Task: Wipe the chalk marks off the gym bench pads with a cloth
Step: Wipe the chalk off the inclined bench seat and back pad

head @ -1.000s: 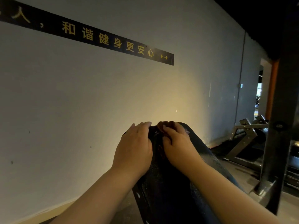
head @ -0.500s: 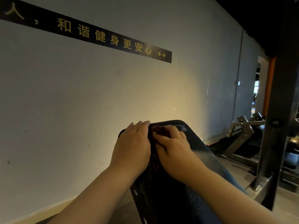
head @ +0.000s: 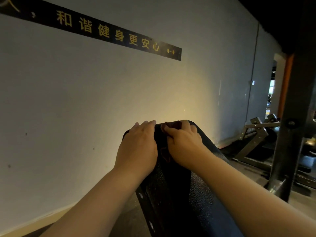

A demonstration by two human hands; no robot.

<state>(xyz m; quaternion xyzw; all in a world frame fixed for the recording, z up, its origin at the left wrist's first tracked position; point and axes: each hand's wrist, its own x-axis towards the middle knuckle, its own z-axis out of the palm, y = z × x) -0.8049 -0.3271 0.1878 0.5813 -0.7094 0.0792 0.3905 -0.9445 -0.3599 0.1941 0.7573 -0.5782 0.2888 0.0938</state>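
So this is at the very top end of the sloped black bench pad (head: 196, 194). The right hand (head: 184, 144) has its fingers curled round a dark reddish cloth (head: 172, 124) and is pressing it onto the pad's top edge. The left hand (head: 136, 147) lies flat just beside it with straight fingers, holding nothing, and looks like it's bracing the pad.

My guess on progress is somewhere mid-job. The wipe is at the upper edge, and the long stretch of pad running down toward the camera shows a pale speckle on its right side. That could be chalk dust or just the grain of the vinyl, honestly can't say in this light. There are a couple of pale flecks (head: 140, 195) on the pad's left side edge that look unwiped, so I'd say there's work left lower down.

Stuff I can't make out:
- Most of the cloth, since the right hand covers it.
- The pad surface under both hands and forearms.
- A reddish outline (head: 165, 154) between the hands, which might be a hanging bit of cloth or a logo.
- Any other pads. The machine (head: 256, 134) off to the right is too dark to judge.
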